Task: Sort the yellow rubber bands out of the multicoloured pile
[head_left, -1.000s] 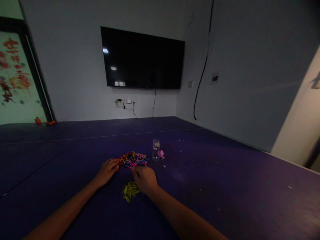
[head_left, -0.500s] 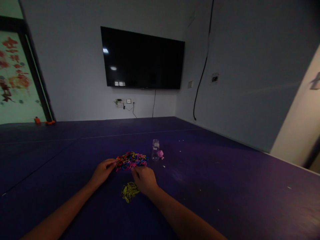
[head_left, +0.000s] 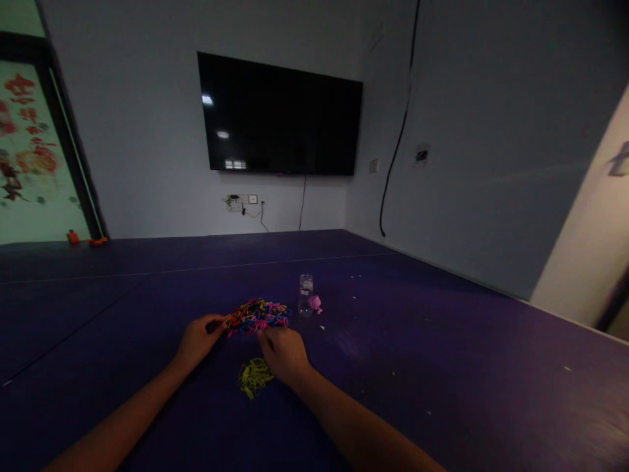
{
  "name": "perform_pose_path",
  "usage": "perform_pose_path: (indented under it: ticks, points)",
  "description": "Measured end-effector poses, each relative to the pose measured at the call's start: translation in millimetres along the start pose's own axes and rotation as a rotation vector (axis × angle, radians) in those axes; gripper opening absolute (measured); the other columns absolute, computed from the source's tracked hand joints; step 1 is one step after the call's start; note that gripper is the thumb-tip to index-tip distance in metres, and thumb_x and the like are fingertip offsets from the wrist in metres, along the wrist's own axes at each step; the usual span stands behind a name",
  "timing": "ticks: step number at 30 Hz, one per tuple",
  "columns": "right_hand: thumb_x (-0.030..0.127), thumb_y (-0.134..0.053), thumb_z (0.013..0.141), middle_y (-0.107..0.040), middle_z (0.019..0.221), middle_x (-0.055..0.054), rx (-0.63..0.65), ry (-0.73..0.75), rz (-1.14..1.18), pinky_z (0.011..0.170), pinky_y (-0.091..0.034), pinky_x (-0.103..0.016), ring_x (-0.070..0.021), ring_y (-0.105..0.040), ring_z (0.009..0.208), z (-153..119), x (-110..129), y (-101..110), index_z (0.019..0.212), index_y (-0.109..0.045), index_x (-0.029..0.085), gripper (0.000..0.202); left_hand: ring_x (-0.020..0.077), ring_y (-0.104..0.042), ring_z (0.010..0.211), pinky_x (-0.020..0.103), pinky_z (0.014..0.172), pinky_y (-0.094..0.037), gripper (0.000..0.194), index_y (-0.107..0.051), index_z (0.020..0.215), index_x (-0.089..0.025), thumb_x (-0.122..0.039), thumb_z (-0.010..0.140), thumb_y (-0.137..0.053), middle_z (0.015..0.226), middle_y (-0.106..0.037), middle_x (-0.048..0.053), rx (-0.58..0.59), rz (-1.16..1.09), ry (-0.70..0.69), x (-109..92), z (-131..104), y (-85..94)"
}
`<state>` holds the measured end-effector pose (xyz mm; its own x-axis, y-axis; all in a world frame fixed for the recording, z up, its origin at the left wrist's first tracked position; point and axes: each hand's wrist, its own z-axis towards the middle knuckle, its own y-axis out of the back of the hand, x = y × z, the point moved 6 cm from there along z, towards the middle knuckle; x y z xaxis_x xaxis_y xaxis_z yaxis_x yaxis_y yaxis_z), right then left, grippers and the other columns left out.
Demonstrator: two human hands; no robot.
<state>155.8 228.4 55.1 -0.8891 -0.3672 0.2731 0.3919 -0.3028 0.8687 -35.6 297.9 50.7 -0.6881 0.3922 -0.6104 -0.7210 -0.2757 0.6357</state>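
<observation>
A pile of multicoloured loops (head_left: 258, 316), like small elastic bands, lies on the dark purple surface. My left hand (head_left: 199, 337) is at the pile's left edge, thumb and forefinger pinched together there; what lies between the fingertips is too small to make out. At the pile's near right edge, my right hand (head_left: 284, 351) has its fingers closed, and anything inside them is hidden. A smaller heap of yellow-green loops (head_left: 254, 377) lies below, close to my right hand. Beyond it stands a clear bottle (head_left: 305, 298), with a pink object (head_left: 315, 303) against its right side.
The purple surface (head_left: 147, 308) reaches back to the walls, with small white scraps on its right part. A black television (head_left: 280, 118) hangs on the far wall. A black cable (head_left: 396, 157) dangles at the right. Small orange objects (head_left: 73, 236) sit at the far left.
My left hand has shifted very slightly left at the edge of the pile. My right hand has kept its place.
</observation>
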Motion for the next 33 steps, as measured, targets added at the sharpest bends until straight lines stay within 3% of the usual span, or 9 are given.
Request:
perform_pose_path:
  ticks: [14,23,33]
  points:
    - [0.034,-0.034,0.094,-0.068,0.077,-0.004,0.018,-0.020,0.009,0.056,-0.030,-0.021,-0.0129,-0.062,0.071,0.4,-0.4,-0.3,0.075,-0.062,0.019,0.037,0.0228,-0.067,0.078,0.036,0.077,-0.051,0.020,-0.068,0.076,-0.019,-0.030,0.072,-0.052,0.082,-0.073,0.005,-0.104,0.032,0.060,2.8,-2.1,9.5]
    - [0.033,-0.034,0.094,-0.069,0.077,-0.004,0.004,-0.001,0.016,0.055,-0.029,-0.022,-0.0129,-0.062,0.072,1.0,0.5,0.9,0.075,-0.062,0.018,0.037,0.0229,-0.067,0.078,0.036,0.077,-0.051,0.023,-0.068,0.073,-0.019,-0.034,0.074,-0.050,0.080,-0.073,0.005,-0.097,0.024,0.050,-0.8,-3.1,9.9]
    - [0.033,-0.033,0.094,-0.069,0.076,-0.004,-0.001,-0.004,0.014,0.054,-0.027,-0.022,-0.0125,-0.062,0.069,-0.4,1.2,2.0,0.073,-0.061,0.018,0.038,0.0235,-0.068,0.079,0.036,0.077,-0.051,0.020,-0.068,0.074,-0.020,-0.034,0.072,-0.054,0.082,-0.074,0.005,-0.192,0.043,0.023,-0.4,-5.1,16.3]
